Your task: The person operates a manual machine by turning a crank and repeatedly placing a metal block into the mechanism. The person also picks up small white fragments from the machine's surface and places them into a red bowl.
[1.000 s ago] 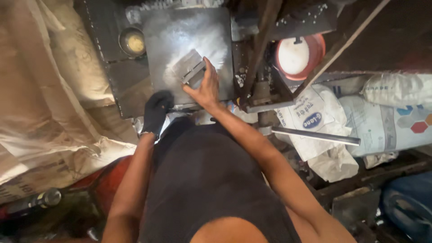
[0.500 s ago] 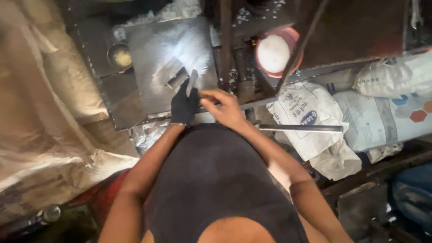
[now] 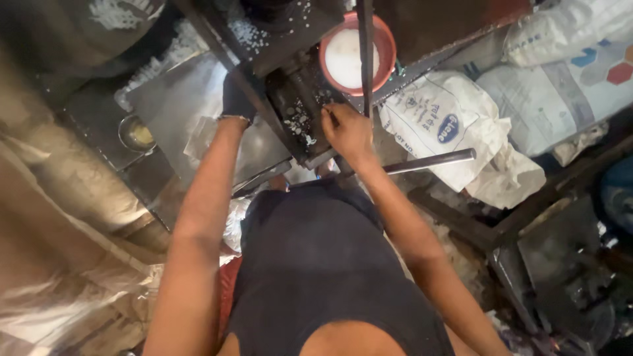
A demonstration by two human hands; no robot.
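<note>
The person stands over a dark, grimy press (image 3: 297, 99). The right hand (image 3: 346, 128) is bare and rests on the press block, fingers curled down onto its pitted face; whether it pinches anything there I cannot tell. The left hand (image 3: 236, 99) wears a black glove and sits at the block's far side, partly behind a slanting bar (image 3: 224, 56), so its grip is hidden. Left of that hand lies a grey metal sheet (image 3: 178, 105), and further left a small round tin (image 3: 137, 134). Just beyond the right hand stands a red bowl (image 3: 386, 46) of white stuff. A steel rod (image 3: 428, 161) juts out by the right wrist, with white sacks (image 3: 448, 125) beyond it.
</note>
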